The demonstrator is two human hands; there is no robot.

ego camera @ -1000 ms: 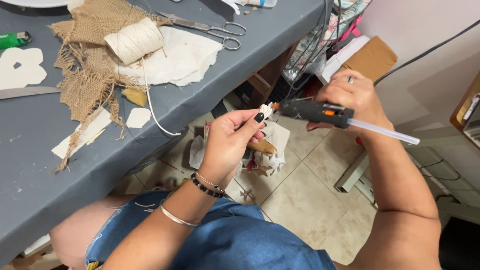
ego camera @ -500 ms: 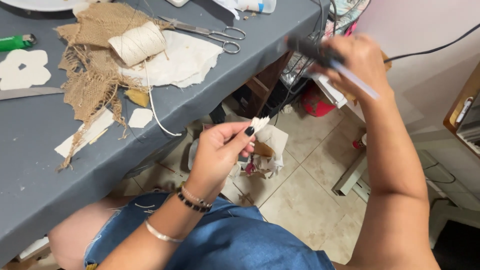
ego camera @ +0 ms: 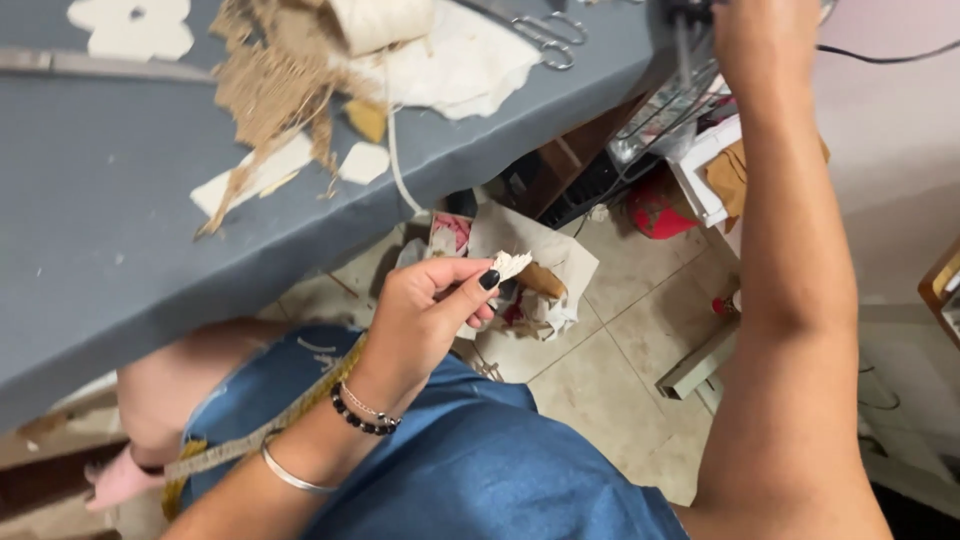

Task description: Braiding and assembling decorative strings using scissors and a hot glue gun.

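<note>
Below the grey table (ego camera: 120, 250), left hand (ego camera: 420, 320) pinches white scrap (ego camera: 512, 264).

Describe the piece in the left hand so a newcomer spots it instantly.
Start at the grey table edge, then drop to the left hand raised over blue denim. Pinched at its fingertips is a small pale scrap, the only loose piece off the table.

Coarse, fraying burlap (ego camera: 275, 85) is lying on the matt grey table (ego camera: 100, 240), beside soft white cloth (ego camera: 460, 65) and shiny metal scissors (ego camera: 545, 30). The left hand (ego camera: 425, 320), its nails glossy black, is pinching a pale fibrous scrap (ego camera: 512, 265). Smooth blue denim (ego camera: 470, 470) is covering the lap; the floor tiles (ego camera: 600, 390) are looking matt beige.
</note>
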